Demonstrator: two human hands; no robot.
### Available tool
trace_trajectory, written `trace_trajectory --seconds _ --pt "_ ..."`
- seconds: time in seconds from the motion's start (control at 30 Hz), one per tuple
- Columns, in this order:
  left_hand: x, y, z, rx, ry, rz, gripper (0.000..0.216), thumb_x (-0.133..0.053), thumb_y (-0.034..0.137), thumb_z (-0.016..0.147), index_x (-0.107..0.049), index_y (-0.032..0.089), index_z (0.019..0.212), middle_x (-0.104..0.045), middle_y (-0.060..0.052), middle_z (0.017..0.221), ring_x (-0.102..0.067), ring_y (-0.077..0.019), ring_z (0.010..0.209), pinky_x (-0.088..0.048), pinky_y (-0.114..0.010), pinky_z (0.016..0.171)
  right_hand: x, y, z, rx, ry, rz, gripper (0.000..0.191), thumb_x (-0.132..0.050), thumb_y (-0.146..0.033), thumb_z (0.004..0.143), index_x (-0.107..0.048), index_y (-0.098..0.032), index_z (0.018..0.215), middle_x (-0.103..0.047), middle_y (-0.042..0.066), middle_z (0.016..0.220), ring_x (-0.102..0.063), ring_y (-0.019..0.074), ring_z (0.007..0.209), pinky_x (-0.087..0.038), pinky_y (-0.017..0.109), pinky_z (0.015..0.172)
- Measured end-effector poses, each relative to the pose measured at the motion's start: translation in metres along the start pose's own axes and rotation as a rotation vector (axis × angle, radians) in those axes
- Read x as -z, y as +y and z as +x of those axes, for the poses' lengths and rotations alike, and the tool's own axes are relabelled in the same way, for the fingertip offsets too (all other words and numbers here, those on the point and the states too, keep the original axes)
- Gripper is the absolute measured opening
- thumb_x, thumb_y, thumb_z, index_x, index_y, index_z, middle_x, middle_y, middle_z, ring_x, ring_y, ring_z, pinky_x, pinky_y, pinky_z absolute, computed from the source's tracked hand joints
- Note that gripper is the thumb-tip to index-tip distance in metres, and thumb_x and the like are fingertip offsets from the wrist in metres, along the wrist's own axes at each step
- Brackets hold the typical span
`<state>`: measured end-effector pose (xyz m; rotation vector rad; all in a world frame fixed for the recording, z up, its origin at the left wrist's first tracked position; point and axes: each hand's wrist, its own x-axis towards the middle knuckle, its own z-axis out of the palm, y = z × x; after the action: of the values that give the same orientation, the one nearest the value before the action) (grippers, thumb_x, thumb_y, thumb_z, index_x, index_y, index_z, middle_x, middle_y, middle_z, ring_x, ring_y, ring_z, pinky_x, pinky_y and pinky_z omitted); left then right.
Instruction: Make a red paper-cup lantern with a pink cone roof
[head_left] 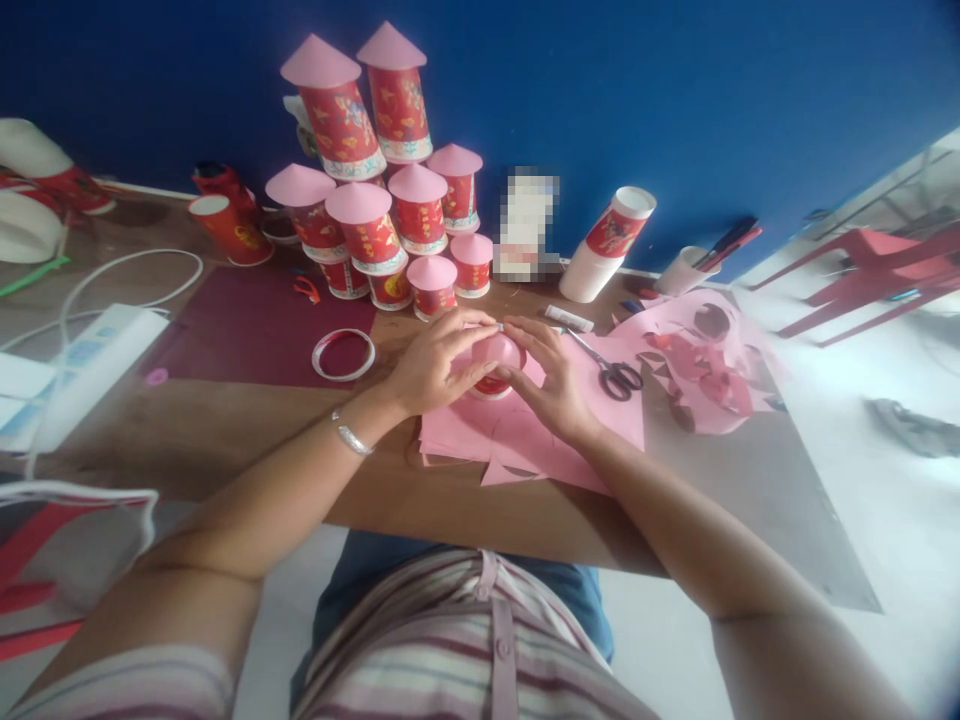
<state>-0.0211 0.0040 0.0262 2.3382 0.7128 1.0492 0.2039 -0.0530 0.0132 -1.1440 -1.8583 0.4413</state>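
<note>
Both hands meet around a small pink paper cone (501, 350) that sits on top of a short red paper cup (491, 386). My left hand (435, 362) curves over the cone's left side, its thumb along the near edge. From the right, my right hand (553, 378) presses the other side with fingertips at the peak. Underneath lies a stack of pink paper sheets (525, 455) with faint curved lines. Black-handled scissors (621, 380) rest on the sheets, right of my right hand. A white glue stick (570, 319) lies just beyond.
Several red cups with pink cone tops (358, 225) are stacked by the blue wall. White cups (596, 268), a pen cup (682, 270) and pink scraps (712, 370) are at right. A white tape ring (343, 355) and power strip (82, 370) are at left.
</note>
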Motion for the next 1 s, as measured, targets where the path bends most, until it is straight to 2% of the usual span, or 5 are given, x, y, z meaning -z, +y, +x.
trace_trajectory --seconds 0.13,0.3,0.8,0.9,1.0 --pt "0.0012 -0.001 0.0004 0.017 0.007 -0.035 0.048 -0.078 0.043 0.095 -0.072 0.024 0.139 -0.068 -0.015 0.142 -0.062 -0.0336 0.135 -0.047 -0.056 0.122 0.0014 0.0003 -0.0009 0.015 0.019 0.01 0.05 -0.063 -0.058 0.106 -0.063 -0.036 0.151 -0.067 0.009 0.152 -0.061 0.0315 0.144 -0.051 0.062 0.123" --pt "0.0003 -0.0015 0.0011 0.05 0.004 -0.068 0.044 -0.079 0.044 0.094 -0.075 0.025 0.133 -0.07 -0.014 0.139 -0.062 -0.0333 0.134 -0.047 -0.056 0.122 0.0001 0.0013 -0.0009 -0.001 0.009 -0.007 0.046 -0.063 -0.054 0.106 -0.065 -0.037 0.149 -0.067 0.008 0.151 -0.06 0.0319 0.145 -0.049 0.064 0.124" --pt "0.0021 -0.0001 0.001 0.115 0.008 -0.16 0.046 -0.084 0.044 0.09 -0.076 0.025 0.131 -0.068 -0.014 0.141 -0.061 -0.0341 0.137 -0.043 -0.058 0.127 -0.0017 0.0029 -0.0012 0.017 0.021 -0.009 0.048 -0.064 -0.057 0.105 -0.065 -0.036 0.148 -0.069 0.008 0.148 -0.062 0.0322 0.143 -0.051 0.064 0.123" --pt "0.0014 -0.0014 -0.0004 0.133 0.022 -0.208 0.051 -0.086 0.042 0.089 -0.073 0.026 0.136 -0.068 -0.014 0.144 -0.06 -0.0341 0.14 -0.042 -0.057 0.128 -0.0019 0.0045 -0.0021 0.011 0.036 -0.006 0.052 -0.063 -0.059 0.105 -0.062 -0.036 0.151 -0.068 0.009 0.15 -0.062 0.0329 0.144 -0.051 0.064 0.122" --pt "-0.002 -0.008 -0.0041 0.209 -0.016 -0.343 0.074 -0.088 0.042 0.087 -0.059 0.028 0.154 -0.061 -0.016 0.156 -0.056 -0.0349 0.148 -0.04 -0.058 0.129 -0.0012 0.0038 -0.0021 0.007 0.041 0.02 0.06 -0.063 -0.06 0.105 -0.053 -0.037 0.159 -0.067 0.009 0.154 -0.061 0.0325 0.147 -0.051 0.063 0.123"
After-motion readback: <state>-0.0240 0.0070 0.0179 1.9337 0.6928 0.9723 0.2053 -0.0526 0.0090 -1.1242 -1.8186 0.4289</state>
